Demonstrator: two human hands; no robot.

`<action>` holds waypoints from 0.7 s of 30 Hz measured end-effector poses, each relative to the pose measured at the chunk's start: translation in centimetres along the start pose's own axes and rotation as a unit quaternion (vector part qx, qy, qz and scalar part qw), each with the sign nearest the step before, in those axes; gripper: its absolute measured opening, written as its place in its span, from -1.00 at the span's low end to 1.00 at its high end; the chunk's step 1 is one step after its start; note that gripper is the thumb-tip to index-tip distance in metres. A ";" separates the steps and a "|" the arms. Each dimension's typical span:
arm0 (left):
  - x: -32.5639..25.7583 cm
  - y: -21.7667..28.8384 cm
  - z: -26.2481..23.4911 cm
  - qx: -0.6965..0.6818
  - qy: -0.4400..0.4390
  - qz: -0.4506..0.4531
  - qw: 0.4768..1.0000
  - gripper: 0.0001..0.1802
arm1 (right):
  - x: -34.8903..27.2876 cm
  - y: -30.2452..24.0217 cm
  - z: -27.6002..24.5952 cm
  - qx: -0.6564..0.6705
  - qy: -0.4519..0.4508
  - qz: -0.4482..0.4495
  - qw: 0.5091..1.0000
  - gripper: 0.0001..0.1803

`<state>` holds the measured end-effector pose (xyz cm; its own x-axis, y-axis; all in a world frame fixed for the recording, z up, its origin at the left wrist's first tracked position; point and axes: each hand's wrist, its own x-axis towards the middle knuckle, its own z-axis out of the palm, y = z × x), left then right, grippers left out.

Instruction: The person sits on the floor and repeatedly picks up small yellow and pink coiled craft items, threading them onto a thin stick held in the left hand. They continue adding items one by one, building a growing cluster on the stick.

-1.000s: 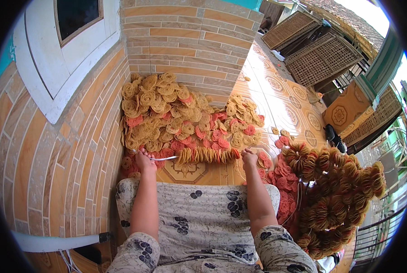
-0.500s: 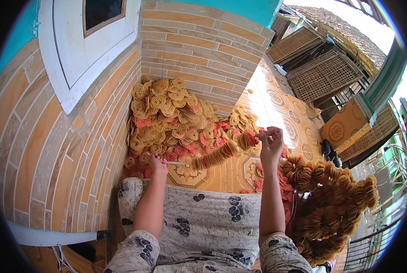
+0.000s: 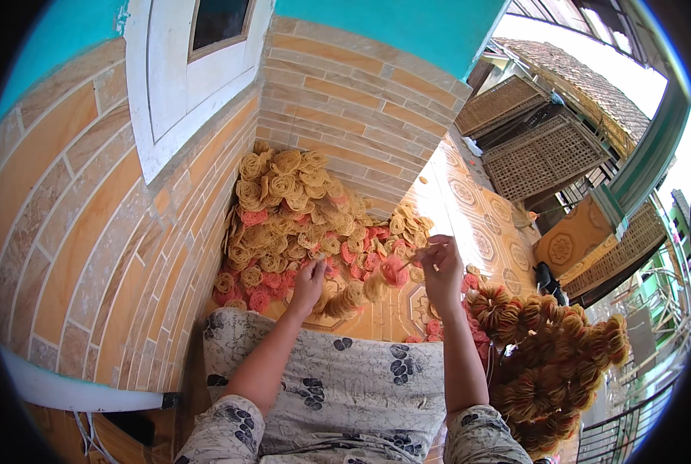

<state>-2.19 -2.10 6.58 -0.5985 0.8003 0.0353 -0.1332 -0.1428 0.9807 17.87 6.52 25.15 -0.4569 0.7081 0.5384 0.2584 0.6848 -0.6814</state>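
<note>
A sagging string of yellow and pink noodle-like coiled discs (image 3: pixel 349 297) hangs between my two hands, over the tiled floor. My left hand (image 3: pixel 308 288) is closed at its left end; the exact grip is hidden behind the fingers. At the other end, my right hand (image 3: pixel 441 267) pinches a thin, stick-like end just past a pink disc (image 3: pixel 394 271). Beyond my hands lies a big heap of loose coiled discs (image 3: pixel 291 216), mostly yellow with pink ones among them.
Right of my lap stand bundled strings of yellow-brown discs (image 3: pixel 554 363). Patterned cloth (image 3: pixel 338 387) covers my lap. A tiled wall (image 3: pixel 152 263) rises at left, below a white door (image 3: pixel 183 85). Woven racks (image 3: pixel 546 155) lean at the far right.
My left hand has moved right, toward my right hand, which shifted slightly left and lower. The string between them has slackened, and the white strip at my left fingers no longer shows.
</note>
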 end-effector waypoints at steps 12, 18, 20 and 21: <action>-3.8 3.7 2.6 0.197 -0.193 -0.012 0.961 -0.66 | -4.0 2.8 6.0 0.131 -0.013 0.029 0.991 -0.77; -2.6 3.2 2.4 0.120 -0.196 0.004 0.973 -0.76 | -2.9 4.9 6.1 0.210 -0.050 0.108 0.970 -0.77; -2.0 4.0 1.4 0.165 -0.212 -0.001 0.963 -0.79 | -2.0 6.6 6.8 0.306 -0.085 0.132 0.939 -0.74; -1.7 4.5 0.8 0.214 -0.217 -0.020 0.952 -0.79 | -1.3 7.9 7.3 0.367 -0.110 0.145 0.912 -0.70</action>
<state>-1.09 -3.63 11.10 -0.2055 0.9785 -0.0191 0.2401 0.0693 0.9683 14.31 9.74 15.49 -0.6410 0.7338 0.2249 -0.2076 0.1164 -0.9713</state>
